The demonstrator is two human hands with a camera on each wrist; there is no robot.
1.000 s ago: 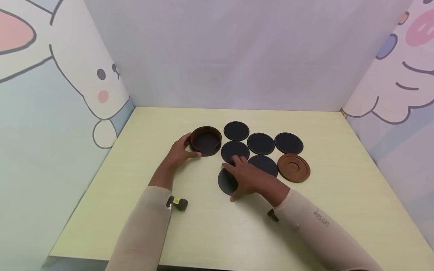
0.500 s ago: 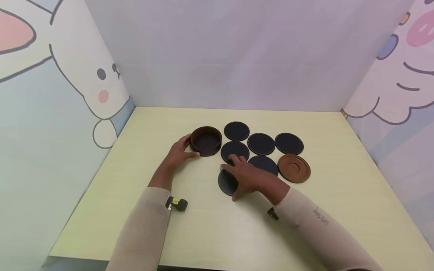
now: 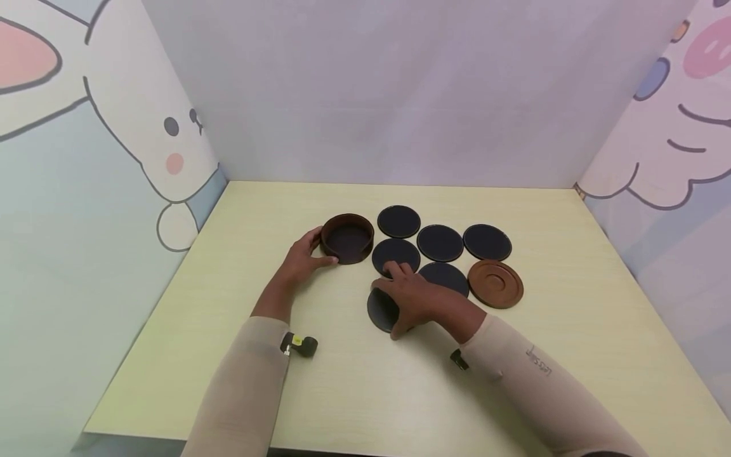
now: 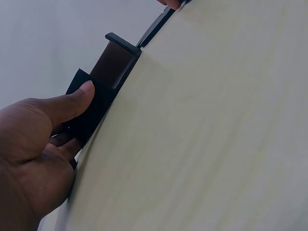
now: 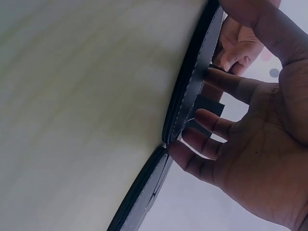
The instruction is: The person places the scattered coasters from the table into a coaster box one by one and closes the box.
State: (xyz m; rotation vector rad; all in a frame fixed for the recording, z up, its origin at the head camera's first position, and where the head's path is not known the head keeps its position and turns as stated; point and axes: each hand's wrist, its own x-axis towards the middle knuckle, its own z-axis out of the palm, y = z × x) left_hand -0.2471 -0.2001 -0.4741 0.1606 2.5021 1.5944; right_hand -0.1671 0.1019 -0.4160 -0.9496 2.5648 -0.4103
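Note:
My left hand (image 3: pixel 299 260) holds the left side of a round, dark brown coaster holder (image 3: pixel 361 256) standing on the table. In the left wrist view, its thumb lies against the holder's wall (image 4: pixel 98 103), beside a cut-out; the other fingers are partly hidden behind. Over the nearest black round coaster (image 3: pixel 381 310) arches my right hand (image 3: pixel 412 295), thumb at the near edge and fingers at the far edge. That coaster's stitched rim (image 5: pixel 192 82) shows in the right wrist view, between thumb and fingers. The hand covers its right part.
Several more black coasters lie flat behind and right of the right hand, including a back one (image 3: pixel 398 221) and a right one (image 3: pixel 487 242). A brown disc with a raised ring (image 3: pixel 495 284) lies at their right. Walls border the pale table (image 3: pixel 571 355).
My right thumb has drawn in slightly toward the coaster's edge, and the fingers have bent a little more. The left hand and the holder stay in place.

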